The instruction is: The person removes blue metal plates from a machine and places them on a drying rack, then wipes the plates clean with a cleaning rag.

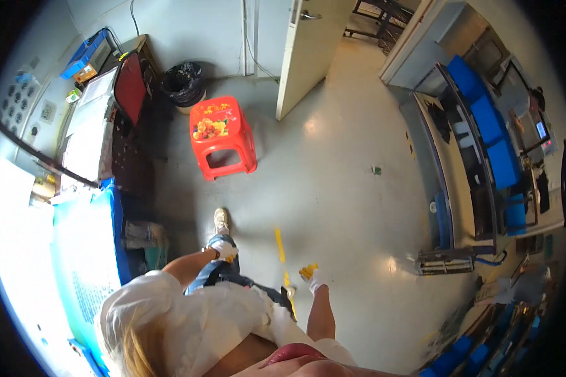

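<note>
I am on a grey floor, with one light shoe [221, 220] stretched out ahead. My left hand [224, 251], in a white glove with yellow fingertips, hangs by my jeans; its fingers are small and partly turned away, so their pose is unclear. Out to the right side, my right hand [312, 278] wears the same kind of glove. Its yellow-tipped fingers are loosely apart, and I see nothing held in them. A red plastic stool [219, 129] with a flower print on its seat stands ahead, out of reach of both hands.
At the left are a desk [88, 141] and a blue-covered surface [85, 242]. A black-lined bin [183, 85] stands behind the stool. The door [308, 56] is ajar. Along the right runs a workbench [449, 166] with blue bins [484, 119]. Yellow tape [280, 245] marks the floor.
</note>
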The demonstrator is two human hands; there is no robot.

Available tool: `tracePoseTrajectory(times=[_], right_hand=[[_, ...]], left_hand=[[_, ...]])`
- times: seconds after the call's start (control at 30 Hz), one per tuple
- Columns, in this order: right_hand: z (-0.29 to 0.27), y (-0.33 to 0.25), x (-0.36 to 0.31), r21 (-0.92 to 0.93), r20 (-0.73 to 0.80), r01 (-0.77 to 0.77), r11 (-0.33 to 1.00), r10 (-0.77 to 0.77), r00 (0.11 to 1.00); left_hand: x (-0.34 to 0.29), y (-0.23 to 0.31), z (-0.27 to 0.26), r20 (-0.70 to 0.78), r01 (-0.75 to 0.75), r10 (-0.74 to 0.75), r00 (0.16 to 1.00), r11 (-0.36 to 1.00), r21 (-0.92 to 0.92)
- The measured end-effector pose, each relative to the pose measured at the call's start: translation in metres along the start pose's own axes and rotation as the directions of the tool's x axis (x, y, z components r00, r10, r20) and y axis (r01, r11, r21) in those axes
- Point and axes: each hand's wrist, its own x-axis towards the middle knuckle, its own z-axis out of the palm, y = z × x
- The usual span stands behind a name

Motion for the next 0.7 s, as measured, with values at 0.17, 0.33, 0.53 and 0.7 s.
tracePoseTrajectory(times=[0.17, 0.33, 0.53, 0.7], right_hand=[[0.112, 0.024, 0.196, -0.138, -0.063, -0.528, 0.838, 0.525, 0.849], [0.268, 0.026, 0.438, 0.572, 0.261, -0.565, 0.595, 0.521, 0.813], [0.433, 0.003, 0.610, 0.493, 0.072, -0.597, 0.633, 0.654, 0.753], [0.449, 0.000, 0.625, 0.623, -0.037, -0.537, 0.569, 0.707, 0.706]], left_hand=[[0.039, -0.072, -0.107, -0.393, -0.248, 0.007, 0.919, 0.786, -0.566], [0.070, -0.172, -0.114, 0.055, 0.115, -0.182, 0.982, 0.335, -0.935], [0.082, -0.192, -0.130, 0.035, 0.185, -0.272, 0.962, 0.550, -0.814], [0.073, -0.194, -0.130, 0.131, 0.274, -0.366, 0.921, 0.374, -0.886]])
